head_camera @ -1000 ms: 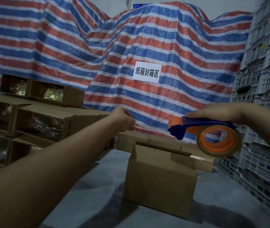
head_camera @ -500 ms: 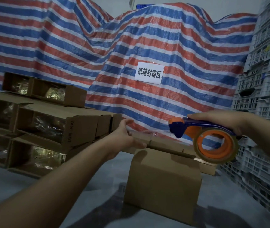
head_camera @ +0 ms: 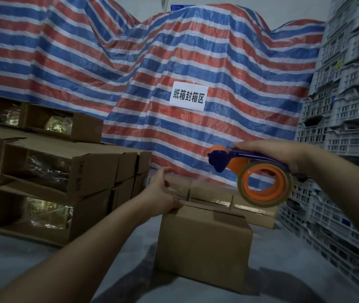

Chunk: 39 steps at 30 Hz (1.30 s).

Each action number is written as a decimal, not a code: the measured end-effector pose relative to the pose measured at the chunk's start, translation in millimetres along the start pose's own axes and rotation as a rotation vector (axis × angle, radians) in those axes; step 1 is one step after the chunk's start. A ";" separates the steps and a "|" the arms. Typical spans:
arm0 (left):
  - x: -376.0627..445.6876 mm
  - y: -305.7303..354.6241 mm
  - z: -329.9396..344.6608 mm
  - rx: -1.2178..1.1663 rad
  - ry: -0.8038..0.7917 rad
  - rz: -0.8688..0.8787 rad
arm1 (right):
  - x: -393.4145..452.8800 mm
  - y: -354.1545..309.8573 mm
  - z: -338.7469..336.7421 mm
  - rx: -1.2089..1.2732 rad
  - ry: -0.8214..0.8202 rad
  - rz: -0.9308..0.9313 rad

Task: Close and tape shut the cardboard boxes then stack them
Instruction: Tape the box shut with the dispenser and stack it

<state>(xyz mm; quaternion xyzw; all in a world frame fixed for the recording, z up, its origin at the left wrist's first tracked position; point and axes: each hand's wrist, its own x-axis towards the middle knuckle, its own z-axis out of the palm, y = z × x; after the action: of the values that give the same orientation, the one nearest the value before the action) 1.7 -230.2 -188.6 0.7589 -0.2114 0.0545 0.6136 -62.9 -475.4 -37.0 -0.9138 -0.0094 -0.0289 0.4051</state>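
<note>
1. The left hand (head_camera: 160,193) reaches forward on a straight arm; its thumb rests on the top left edge of the cardboard box (head_camera: 203,243) and its fingers are spread, relaxed, holding nothing that can be made out.
2. The right hand (head_camera: 277,153) grips the tape dispenser (head_camera: 250,173) from above, held in the air over the box's far right corner.
3. The dispenser's long axis runs left to right, blue nose pointing left, tape roll hanging below.
4. The box stands upright on the grey floor (head_camera: 21,265), flaps folded down.
5. Bare floor lies around the box; open boxes (head_camera: 49,169) are stacked left, taped boxes (head_camera: 224,196) just behind, crates (head_camera: 346,119) right.
</note>
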 end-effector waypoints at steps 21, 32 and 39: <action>-11.0 0.9 -55.1 -0.229 0.344 -0.220 | 22.1 18.3 42.6 -0.270 -0.029 0.019; -21.5 -30.3 -20.7 -0.264 0.186 -0.379 | 20.5 33.7 37.1 -0.079 0.009 0.014; -22.7 -33.9 -17.9 -0.376 0.157 -0.385 | 19.6 35.7 36.3 -0.079 0.000 -0.018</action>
<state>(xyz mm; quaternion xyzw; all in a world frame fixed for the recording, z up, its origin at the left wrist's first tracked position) -2.5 -202.0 -222.8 0.6513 -0.0216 -0.0444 0.7572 -40.2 -472.6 -86.6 -0.9289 -0.0162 -0.0330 0.3685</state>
